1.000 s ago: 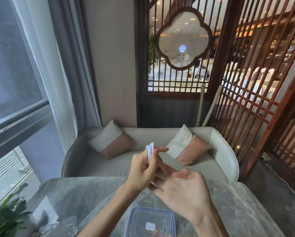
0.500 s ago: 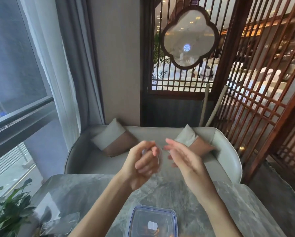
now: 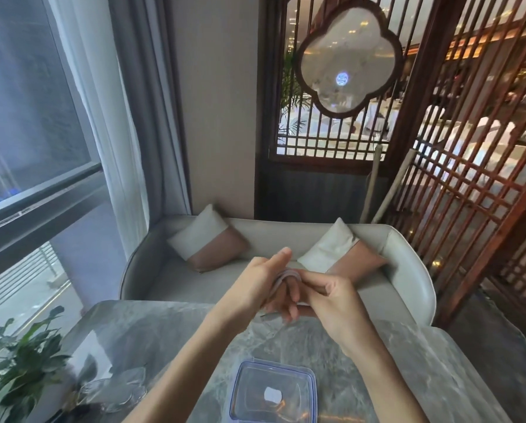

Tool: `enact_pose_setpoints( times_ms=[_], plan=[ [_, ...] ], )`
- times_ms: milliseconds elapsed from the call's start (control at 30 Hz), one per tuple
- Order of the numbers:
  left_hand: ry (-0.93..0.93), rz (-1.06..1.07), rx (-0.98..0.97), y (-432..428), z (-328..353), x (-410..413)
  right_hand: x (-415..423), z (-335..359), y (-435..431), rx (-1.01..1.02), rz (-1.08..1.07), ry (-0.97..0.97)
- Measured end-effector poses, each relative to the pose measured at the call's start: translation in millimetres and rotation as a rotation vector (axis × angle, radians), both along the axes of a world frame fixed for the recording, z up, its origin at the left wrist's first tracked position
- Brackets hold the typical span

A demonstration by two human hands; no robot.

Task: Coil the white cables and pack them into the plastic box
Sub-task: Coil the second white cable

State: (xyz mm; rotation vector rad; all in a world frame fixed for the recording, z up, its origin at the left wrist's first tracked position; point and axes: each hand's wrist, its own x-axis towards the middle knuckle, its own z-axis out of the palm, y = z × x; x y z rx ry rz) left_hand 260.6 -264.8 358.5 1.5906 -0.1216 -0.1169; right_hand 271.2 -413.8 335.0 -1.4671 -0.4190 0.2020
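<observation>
Both hands meet above the surface (image 3: pixel 164 334). Left hand (image 3: pixel 254 290) has the white cable (image 3: pixel 287 275) wound round its fingers, with the thumb raised. Right hand (image 3: pixel 338 303), fingers curled, pinches the coil at its top. Nearer the person, the clear box (image 3: pixel 272 392) sits on the surface between the forearms. A plant (image 3: pixel 17 364) stands at the left edge.
</observation>
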Motion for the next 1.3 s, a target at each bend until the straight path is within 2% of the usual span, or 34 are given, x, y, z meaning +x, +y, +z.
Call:
enact_pose_setpoints(
  times_ms=[67, 133, 200, 267, 367, 400, 433, 567, 633, 700, 767, 833, 900, 1033, 1133, 1200, 1233, 1300],
  plan=[
    [-0.157, 0.310, 0.156, 5, 0, 4, 0, -5, -4, -0.046, -0.104, -0.058],
    [-0.282, 0.600, 0.120, 23, 3, 12, 2, -9, -15, -0.030, -0.204, -0.055],
    [-0.310, 0.668, 0.086, 40, 1, 14, 6, -13, -25, 0.148, -0.273, 0.085],
    [-0.273, 0.517, 0.166, 39, -13, 6, 9, -14, -22, 0.393, -0.312, 0.258],
    [-0.154, 0.044, 0.009, -2, -44, -14, 4, -19, 4, 0.553, -0.279, 0.391],
    [-0.181, 0.017, -0.053, -15, -53, -18, -1, -21, 15, 0.546, -0.257, 0.391],
    [-0.215, 0.076, -0.096, -24, -57, -20, -7, -23, 23, 0.531, -0.241, 0.370],
    [-0.314, 0.504, -0.175, -28, -46, -12, -22, -23, 33, 0.393, -0.125, 0.230],
    [-0.383, 0.579, -0.132, -24, -42, -11, -23, -25, 32, 0.220, -0.145, 0.164],
    [-0.465, 0.609, -0.060, -25, -39, -12, -23, -29, 33, -0.083, -0.391, -0.049],
    [-0.508, 0.619, -0.021, -28, -37, -14, -25, -28, 37, -0.320, -0.683, -0.387],
    [-0.491, 0.596, -0.029, -31, -37, -17, -23, -26, 39, -0.378, -0.785, -0.607],
    [-0.462, 0.565, -0.040, -30, -37, -21, -18, -23, 37, -0.407, -0.801, -0.681],
    [-0.502, 0.578, 0.054, -27, -26, -26, -18, -21, 33, -0.324, -0.667, -0.529],
    [-0.537, 0.713, 0.069, -24, -18, -21, -27, -15, 39, 0.126, -0.575, -0.174],
    [-0.574, 0.687, 0.020, -26, -15, -21, -29, -9, 40, 0.360, -0.466, 0.092],
    [-0.598, 0.667, 0.023, -26, -15, -21, -29, -6, 38, 0.358, -0.427, 0.159],
    [-0.632, 0.638, 0.049, -26, -17, -21, -26, -3, 29, 0.156, -0.332, 0.135]
  ],
)
